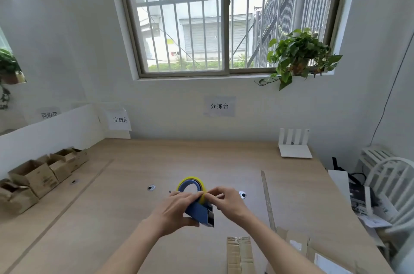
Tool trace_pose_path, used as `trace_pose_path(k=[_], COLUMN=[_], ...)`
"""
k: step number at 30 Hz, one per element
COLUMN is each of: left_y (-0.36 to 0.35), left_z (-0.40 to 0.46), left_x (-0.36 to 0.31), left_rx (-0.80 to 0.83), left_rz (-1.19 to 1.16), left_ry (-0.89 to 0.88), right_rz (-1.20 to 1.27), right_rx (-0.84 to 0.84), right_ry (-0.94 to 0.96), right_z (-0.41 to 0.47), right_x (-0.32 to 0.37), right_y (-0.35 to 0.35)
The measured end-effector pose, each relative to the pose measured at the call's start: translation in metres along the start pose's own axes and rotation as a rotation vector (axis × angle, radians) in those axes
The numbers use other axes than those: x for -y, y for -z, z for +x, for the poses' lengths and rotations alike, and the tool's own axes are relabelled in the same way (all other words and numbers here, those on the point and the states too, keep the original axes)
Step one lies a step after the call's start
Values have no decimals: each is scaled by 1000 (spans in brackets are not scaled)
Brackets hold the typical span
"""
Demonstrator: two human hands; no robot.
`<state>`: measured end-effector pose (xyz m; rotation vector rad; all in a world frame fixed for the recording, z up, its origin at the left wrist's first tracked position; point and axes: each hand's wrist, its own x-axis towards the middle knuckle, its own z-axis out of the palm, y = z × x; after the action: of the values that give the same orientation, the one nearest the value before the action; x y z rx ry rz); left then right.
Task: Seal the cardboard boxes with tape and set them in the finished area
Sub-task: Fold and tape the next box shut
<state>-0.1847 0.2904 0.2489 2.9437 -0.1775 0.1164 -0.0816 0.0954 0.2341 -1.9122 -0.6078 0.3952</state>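
— So, containers first?
— Open brown cardboard boxes in a row, well left of the grip, against a white divider; flaps up, insides too dark to tell the contents. Another cardboard box just below and right of the grip, flaps shut, taped seam down the middle, cut off by the bottom edge.

— And the grip itself?
— Left hand curled round the blue tape dispenser, held above the wooden table. Right hand pinching at the yellow tape roll on top of it, thumb and forefinger closed together; tape end too small to make out.

— Anything hidden or unclear?
— Flattened cardboard down right of the grip, partly out of frame. Clutter of papers and a white rack far right, hard to read.

— Any writing?
— Paper sign on the wall beyond the grip: "分拣台". Up and left, a sign reading "完成区". Further left, a half-hidden sign, seemingly "回收区", bottom cut by the divider. Printing on the box sides, too blurred to read.
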Motion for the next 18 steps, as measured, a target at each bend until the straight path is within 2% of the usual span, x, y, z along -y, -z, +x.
trace_pose_path(k=[6,8,15,18], left_y=[1,0,0,-1], left_z=[11,12,21,21], left_x=[0,-2,-11,-9], left_rx=[37,31,37,21], left_rz=[95,114,189,191], left_ry=[-63,-73,-80,-75], right_rz=[45,15,-59,-23], right_rx=[56,73,-21,-51], right_ry=[-208,-229,-237,-283], right_z=[4,4,3,2], right_x=[14,17,19,21], right_y=[11,15,23,23])
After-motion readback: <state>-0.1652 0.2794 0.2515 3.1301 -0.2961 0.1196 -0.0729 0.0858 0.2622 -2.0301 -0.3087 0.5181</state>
